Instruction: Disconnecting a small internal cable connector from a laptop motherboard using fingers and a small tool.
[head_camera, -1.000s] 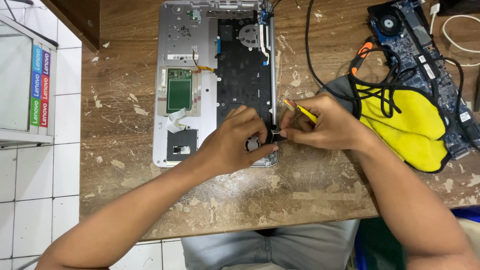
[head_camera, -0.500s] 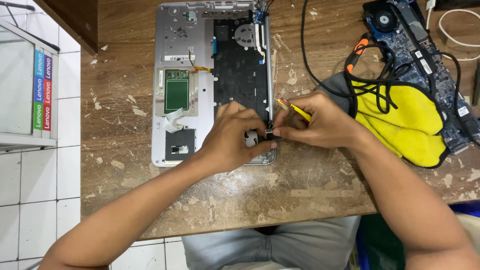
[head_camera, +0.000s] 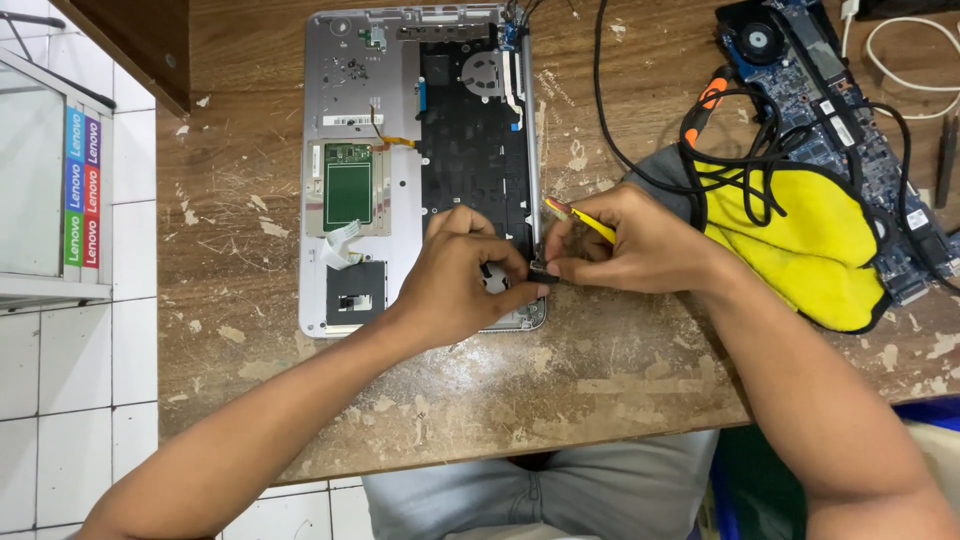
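An opened silver laptop shell (head_camera: 360, 150) lies on the wooden table, its black keyboard underside (head_camera: 475, 140) and green touchpad board (head_camera: 347, 185) exposed. My left hand (head_camera: 455, 280) rests on the shell's near right corner, fingers curled over a small black part (head_camera: 543, 272) at the edge. My right hand (head_camera: 625, 245) meets it from the right, pinching the same part and holding a thin yellow-handled tool (head_camera: 580, 220) between its fingers. What lies under my left palm is hidden.
A yellow and black cloth (head_camera: 800, 250) lies to the right with black cables (head_camera: 740, 130) across it. A blue circuit board with a fan (head_camera: 830, 90) sits at the far right. A glass cabinet (head_camera: 40, 170) stands left, over white floor tiles.
Both hands stay together at the shell's near right corner; only small finger shifts show. The view has drifted slightly.
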